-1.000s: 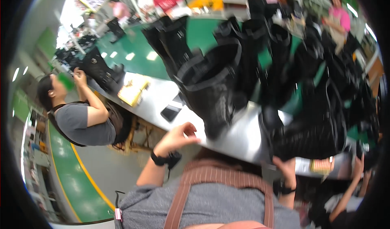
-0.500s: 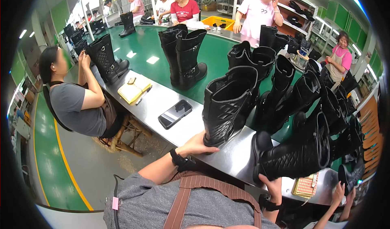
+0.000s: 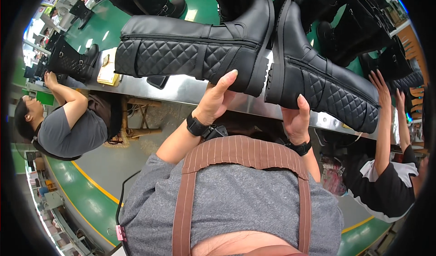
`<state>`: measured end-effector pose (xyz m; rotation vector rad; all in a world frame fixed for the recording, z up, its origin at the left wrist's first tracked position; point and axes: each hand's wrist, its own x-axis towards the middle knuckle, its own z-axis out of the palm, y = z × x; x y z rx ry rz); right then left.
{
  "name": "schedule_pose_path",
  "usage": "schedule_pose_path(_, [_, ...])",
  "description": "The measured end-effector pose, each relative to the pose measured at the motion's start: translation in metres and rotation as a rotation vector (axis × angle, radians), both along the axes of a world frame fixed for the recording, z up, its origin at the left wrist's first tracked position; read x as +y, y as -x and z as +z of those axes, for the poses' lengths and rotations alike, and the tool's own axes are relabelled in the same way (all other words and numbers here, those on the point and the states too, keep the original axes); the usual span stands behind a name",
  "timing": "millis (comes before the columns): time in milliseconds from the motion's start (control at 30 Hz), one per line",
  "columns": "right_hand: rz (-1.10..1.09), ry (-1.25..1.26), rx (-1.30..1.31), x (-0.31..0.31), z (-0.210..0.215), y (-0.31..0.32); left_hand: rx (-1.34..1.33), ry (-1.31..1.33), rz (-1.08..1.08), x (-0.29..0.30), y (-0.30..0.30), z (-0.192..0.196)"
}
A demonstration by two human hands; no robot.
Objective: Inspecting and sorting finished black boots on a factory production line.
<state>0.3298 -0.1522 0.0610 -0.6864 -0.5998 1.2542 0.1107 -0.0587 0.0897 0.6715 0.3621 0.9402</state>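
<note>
Two tall black quilted boots lie sideways in the air before me, soles facing each other near the middle. My left hand (image 3: 217,100) grips the left boot (image 3: 177,47) from below at its heel and ankle, thumb on the near side. The right boot (image 3: 318,74) is held the same way by my right hand (image 3: 296,119). The fingers of both hands are partly hidden under the boots. Each boot shows a long zip along its side, and the shafts point outward, away from each other. The two soles are close together at the heels.
A metal-edged bench (image 3: 181,90) with a green top carries several more black boots (image 3: 338,19). A yellow pad (image 3: 108,67) and a partly covered phone (image 3: 157,82) lie at left. One co-worker (image 3: 68,124) sits left; another's hands (image 3: 382,90) reach in at right, near the right boot's shaft.
Both boots have been raised from the bench and turned, the left one from upright to sideways, and their soles brought close together. My view has tilted downward.
</note>
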Motion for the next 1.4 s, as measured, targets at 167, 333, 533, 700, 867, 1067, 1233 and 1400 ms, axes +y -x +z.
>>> schedule_pose_path(167, [-0.015, 0.041, 0.016, -0.008, -0.001, 0.006, -0.063, 0.028, -0.011, -0.015, -0.006, -0.002])
schedule_pose_path(333, [0.073, -0.006, 0.041, -0.004, -0.004, 0.000, 0.021, 0.022, 0.002, -0.015, -0.007, -0.009])
schedule_pose_path(533, [0.168, -0.029, 0.063, 0.000, 0.009, -0.002, -0.040, 0.069, -0.082, -0.008, -0.008, -0.006])
schedule_pose_path(700, [0.327, -0.239, 0.253, -0.010, -0.077, -0.028, 0.023, 0.019, -0.150, -0.007, 0.005, -0.016])
schedule_pose_path(867, [-0.090, 0.038, -0.525, -0.004, 0.019, 0.000, 0.458, -0.330, 0.077, 0.001, 0.002, -0.035])
schedule_pose_path(1067, [0.157, 0.310, -0.998, 0.004, -0.072, -0.036, 0.127, -0.398, 0.036, 0.032, -0.008, -0.036])
schedule_pose_path(1233, [0.230, 0.186, -0.606, 0.002, -0.074, -0.056, -0.014, 0.180, -0.165, 0.047, -0.035, -0.061])
schedule_pose_path(1400, [0.294, 0.015, -0.256, -0.007, -0.081, -0.058, -0.177, 0.354, -0.287, 0.025, -0.031, -0.057])
